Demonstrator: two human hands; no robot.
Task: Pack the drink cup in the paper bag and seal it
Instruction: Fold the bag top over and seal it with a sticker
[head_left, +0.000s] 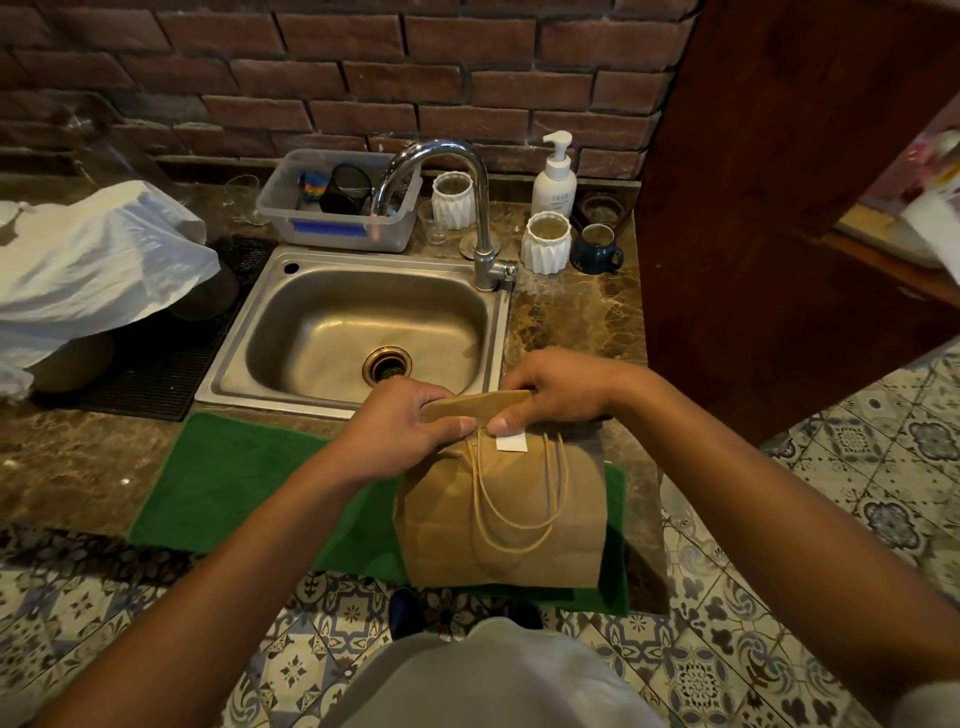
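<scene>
- Paper bag (501, 512) is standing upright on the green mat (228, 483) at the front edge of the marble counter (67, 467), its twine handles (511, 499) hanging down the near face and a small white sticker (511, 443) showing just under the fold.
- Drink cup is not showing anywhere; it may be sitting inside the bag, but the folded top is hiding the interior.
- Left hand (402, 431) is pinching the left end of the folded-over top flap (475, 404), fingers curled around it.
- Right hand (553, 392) is gripping the right end of the same flap, its thumb pressing down just beside the sticker.
- Steel sink (363, 322) is lying just behind the bag, with the curved faucet (467, 197) rising over it.
- White ribbed cups (545, 241), a blue mug (597, 249) and a pump bottle (555, 179) are standing by the brick wall (363, 62).
</scene>
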